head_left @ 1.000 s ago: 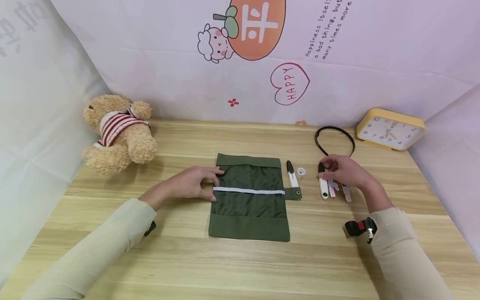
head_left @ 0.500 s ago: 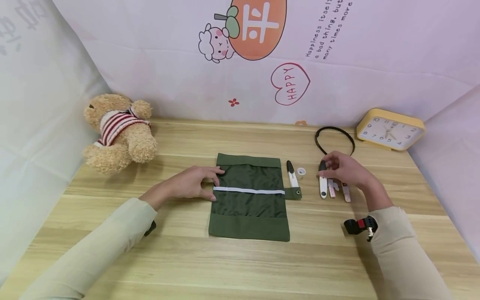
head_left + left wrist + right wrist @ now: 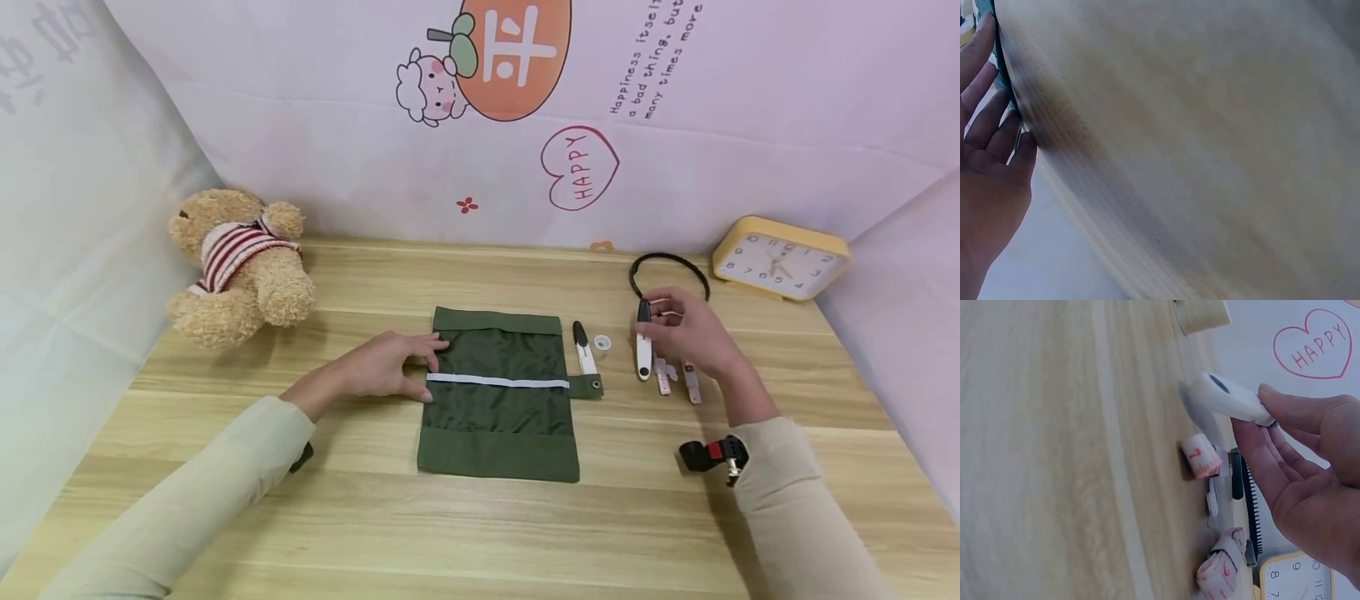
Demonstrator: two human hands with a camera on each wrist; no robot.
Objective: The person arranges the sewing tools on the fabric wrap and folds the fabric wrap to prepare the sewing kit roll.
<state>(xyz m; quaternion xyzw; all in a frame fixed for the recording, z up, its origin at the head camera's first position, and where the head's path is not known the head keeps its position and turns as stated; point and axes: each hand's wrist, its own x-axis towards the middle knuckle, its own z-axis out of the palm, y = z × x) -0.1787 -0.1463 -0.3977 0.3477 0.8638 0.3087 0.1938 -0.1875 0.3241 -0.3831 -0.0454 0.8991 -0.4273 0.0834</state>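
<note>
My right hand [image 3: 686, 329] pinches a slim white tool with a black end [image 3: 643, 354] between thumb and fingers. In the right wrist view the tool [image 3: 1229, 399] is raised over its shadow on the wood. A dark green cloth roll-up pouch [image 3: 498, 412] lies unfolded flat, a white elastic band across its middle and a snap tab on its right side. My left hand [image 3: 382, 367] rests with parted fingers at the pouch's left edge. Two rolled strips with red numbers, like tape measures, one [image 3: 1202, 456] just below the tool, lie under my right hand.
Beside the pouch tab lie a black-and-white tool [image 3: 584, 346] and a small thread spool [image 3: 602, 342]. Behind my right hand are a black toothed headband [image 3: 663, 255] and a yellow clock [image 3: 782, 258]. A teddy bear [image 3: 243, 271] sits back left, before the cloth backdrop.
My right hand has moved slightly toward the back of the table, carrying the white tool away from the rolled strips. My left hand and the pouch have stayed in place.
</note>
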